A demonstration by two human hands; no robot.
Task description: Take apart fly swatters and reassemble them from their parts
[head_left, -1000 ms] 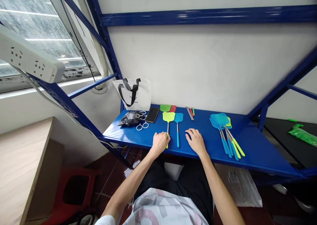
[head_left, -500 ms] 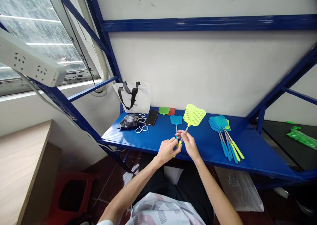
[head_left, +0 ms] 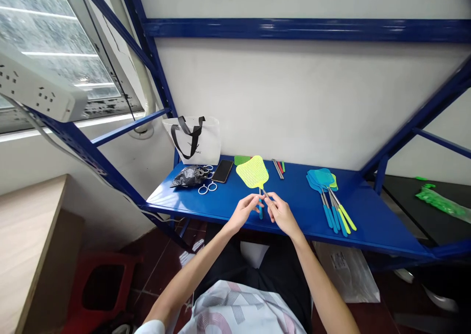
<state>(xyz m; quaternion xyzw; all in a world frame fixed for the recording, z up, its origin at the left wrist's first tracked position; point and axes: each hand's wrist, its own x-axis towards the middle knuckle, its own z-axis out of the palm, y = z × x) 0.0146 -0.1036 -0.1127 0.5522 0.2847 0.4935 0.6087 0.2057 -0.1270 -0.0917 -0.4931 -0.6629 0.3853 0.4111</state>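
My right hand (head_left: 282, 215) is closed on the metal shaft of a yellow-green fly swatter (head_left: 252, 172), its perforated head tilted up and to the left. My left hand (head_left: 245, 210) is beside the shaft, fingers apart and fingertips close to it; whether they touch is unclear. Behind the hands a blue fly swatter (head_left: 261, 212) lies on the blue table (head_left: 294, 192), its head mostly covered by the yellow-green one. A green swatter head (head_left: 242, 160) lies at the back. To the right several blue fly swatters (head_left: 321, 178) are piled with yellow-green ones, handles toward me.
Short metal and coloured rods (head_left: 278, 168) lie by the wall. On the left are a white tote bag (head_left: 201, 142), a phone (head_left: 222, 171), a black plastic bag (head_left: 188, 176) and white-handled scissors (head_left: 208, 188). A blue frame post (head_left: 379, 177) rises on the right.
The yellow-green swatter's head has swung left, now covering most of the blue swatter's head. My left hand has let go of the handle and its fingers have opened. The view shifted slightly.
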